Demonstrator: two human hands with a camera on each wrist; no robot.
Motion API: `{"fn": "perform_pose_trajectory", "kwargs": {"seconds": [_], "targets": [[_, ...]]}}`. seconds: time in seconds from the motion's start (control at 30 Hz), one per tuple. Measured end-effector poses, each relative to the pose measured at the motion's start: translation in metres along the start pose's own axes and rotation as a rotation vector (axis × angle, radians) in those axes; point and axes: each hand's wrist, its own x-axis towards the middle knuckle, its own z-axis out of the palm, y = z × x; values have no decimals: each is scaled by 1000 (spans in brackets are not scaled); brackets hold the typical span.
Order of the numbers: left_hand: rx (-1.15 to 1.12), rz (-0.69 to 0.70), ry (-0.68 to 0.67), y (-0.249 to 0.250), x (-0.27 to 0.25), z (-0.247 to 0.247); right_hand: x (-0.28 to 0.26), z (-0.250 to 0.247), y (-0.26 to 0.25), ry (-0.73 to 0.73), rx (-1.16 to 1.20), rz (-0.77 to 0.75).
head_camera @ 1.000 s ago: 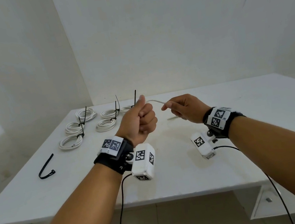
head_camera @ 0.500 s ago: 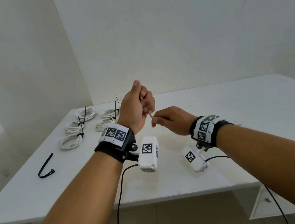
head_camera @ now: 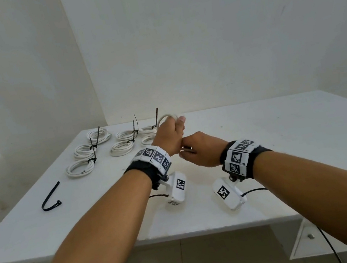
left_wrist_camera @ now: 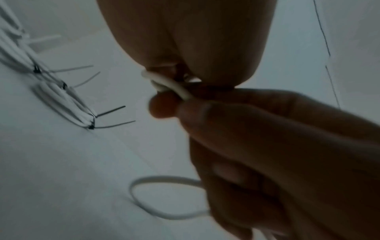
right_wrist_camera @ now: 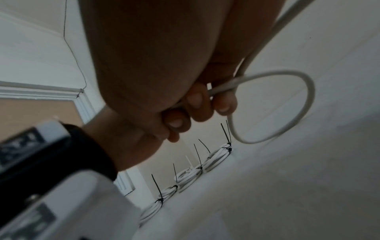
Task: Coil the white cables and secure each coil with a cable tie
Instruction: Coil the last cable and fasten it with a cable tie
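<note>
- While both hands work above the middle of the surface [head_camera: 265, 162], the left hand [head_camera: 170, 137] is raised with its fingers curled round a white cable [head_camera: 165, 117], one loop of which arches above the knuckles.
- Right hand [head_camera: 201, 153]: just beside and below the left, touching it; its fingertips [left_wrist_camera: 164, 105] pinch the same cable close to the left hand's grip.
- Held cable: round, smooth, white; in the right wrist view it forms one open loop [right_wrist_camera: 287, 105] hanging clear of the surface.
- Finished coils [head_camera: 100, 152]: several flat white rings grouped at the far left of the surface, each bound by a black tie with its tail standing up; the two nearest the left hand are partly hidden behind it.
- Loose black cable tie [head_camera: 50, 197]: bent, lying alone near the left edge, well apart from the coils.
- Open room: the right half of the surface and the strip along its near edge are bare; walls stand behind and to the left.
</note>
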Motion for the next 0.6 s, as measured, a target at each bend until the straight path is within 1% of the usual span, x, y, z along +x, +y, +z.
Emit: {"fn": "perform_pose_trajectory", "kwargs": {"seconds": [0.13,0.2,0.27,0.33,0.4,0.53,0.6], "targets": [[304,-72,-190,-18,-1,-12,-3,-17,12,16,-45,53],[334,-105,-243,-29,-4,-15,-5,-25,19,17,-12,47],[286,-131,-294,-35,-7,-16,-7,-29,22,33,31,26],[215,-140,-303,-34,-9,-15,-6,-31,23,82,61,17],[85,-167,-301,-29,-14,-13,-3,-36,25,128,93,16],[-339,-302,-414,-18,-24,-11,4,-48,32,158,130,41],[-463,-302,-456,-15,-27,-11,7,-54,35,173,174,87]]}}
